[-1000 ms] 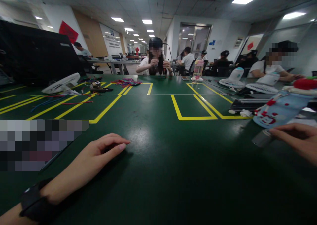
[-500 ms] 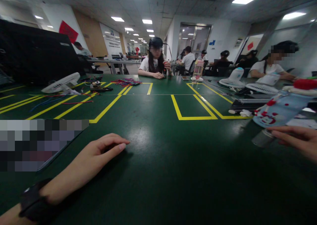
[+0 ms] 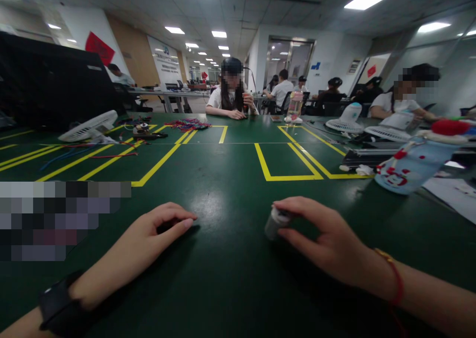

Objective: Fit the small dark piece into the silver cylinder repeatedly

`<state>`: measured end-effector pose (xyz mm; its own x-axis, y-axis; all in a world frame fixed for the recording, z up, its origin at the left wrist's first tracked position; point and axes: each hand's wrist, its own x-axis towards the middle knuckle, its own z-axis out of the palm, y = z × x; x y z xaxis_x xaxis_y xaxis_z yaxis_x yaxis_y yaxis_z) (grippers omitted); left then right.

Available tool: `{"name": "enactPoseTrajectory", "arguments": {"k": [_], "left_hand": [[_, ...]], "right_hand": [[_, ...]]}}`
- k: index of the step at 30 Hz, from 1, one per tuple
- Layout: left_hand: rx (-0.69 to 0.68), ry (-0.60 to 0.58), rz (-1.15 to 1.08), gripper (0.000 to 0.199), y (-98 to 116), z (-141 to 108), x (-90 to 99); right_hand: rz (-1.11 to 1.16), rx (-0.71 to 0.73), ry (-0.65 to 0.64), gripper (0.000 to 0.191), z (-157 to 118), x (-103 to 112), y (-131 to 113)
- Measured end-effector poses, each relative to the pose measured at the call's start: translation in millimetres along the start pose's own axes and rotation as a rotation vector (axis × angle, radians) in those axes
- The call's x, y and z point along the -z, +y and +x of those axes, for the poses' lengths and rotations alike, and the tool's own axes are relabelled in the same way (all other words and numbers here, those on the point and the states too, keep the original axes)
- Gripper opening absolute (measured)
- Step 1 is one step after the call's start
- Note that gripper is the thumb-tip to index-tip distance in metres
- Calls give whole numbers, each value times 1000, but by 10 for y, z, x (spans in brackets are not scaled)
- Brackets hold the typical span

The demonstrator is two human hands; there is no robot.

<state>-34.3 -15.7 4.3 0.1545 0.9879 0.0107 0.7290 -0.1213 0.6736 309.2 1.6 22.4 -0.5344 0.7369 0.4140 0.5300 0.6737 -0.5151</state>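
Note:
Between the thumb and fingers of my right hand (image 3: 327, 238) is a small grey cylinder (image 3: 274, 226), slightly tilted, near the middle of the green table (image 3: 230, 278). My left hand (image 3: 163, 224) rests on the table to the left, its fingers bent forward and its thumb a little below them, with a gap between. Nothing shows in it. The two hands are apart, and the cylinder is nearer the right one. Whether the cylinder touches the table is unclear.
A light blue bottle with a red top (image 3: 412, 164) stands at the right, near papers (image 3: 453, 194). White fans (image 3: 89, 126) and wires (image 3: 188, 124) lie farther back. Yellow tape (image 3: 293, 177) marks the table. A person (image 3: 230, 97) sits opposite.
My right hand has moved left from the right edge, by the blue bottle, to the middle with the cylinder. My left hand has hardly moved.

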Motion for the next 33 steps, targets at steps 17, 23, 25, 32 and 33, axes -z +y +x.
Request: {"name": "enactPoseTrajectory", "arguments": {"k": [17, 23, 25, 32, 33], "left_hand": [[-320, 102, -97, 15, 1006, 201, -426], [-233, 142, -149, 13, 855, 233, -347], [-210, 68, -89, 13, 748, 242, -394], [-256, -33, 146, 17, 606, 289, -598], [-243, -36, 117, 21, 611, 278, -562]], "right_hand": [[313, -110, -116, 35, 244, -455, -84], [268, -140, -91, 33, 205, -372, -49], [238, -129, -89, 36, 184, -362, -25], [146, -69, -116, 49, 164, -392, -1], [141, -86, -106, 46, 160, -360, 15]]}}
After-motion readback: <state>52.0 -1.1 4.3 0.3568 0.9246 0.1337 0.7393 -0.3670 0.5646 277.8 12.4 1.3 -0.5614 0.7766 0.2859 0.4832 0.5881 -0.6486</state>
